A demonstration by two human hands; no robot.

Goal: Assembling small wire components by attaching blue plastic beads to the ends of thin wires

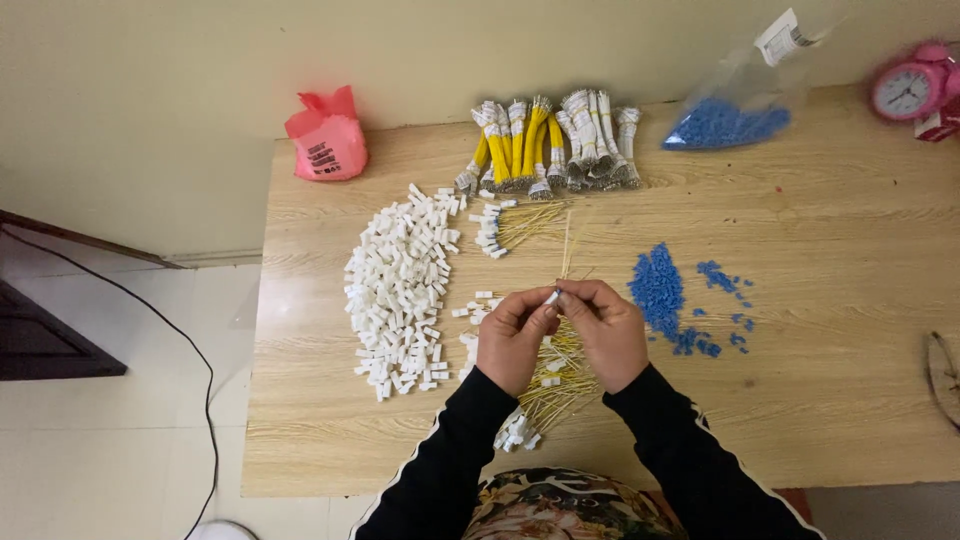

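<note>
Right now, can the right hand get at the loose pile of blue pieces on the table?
Probably yes. The right hand sits just beside the blue pieces, with only bare table between them. But its fingers are pinching a small white connector together with the left hand.

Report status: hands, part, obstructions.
Left hand and right hand together pinching a small white connector. Yellow wires beneath. Nothing blocking.

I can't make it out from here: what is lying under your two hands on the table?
Under the hands lies a loose heap of thin yellow wires with small white connectors on their ends. The hands cover the middle of the heap, so that part cannot be seen.
</note>
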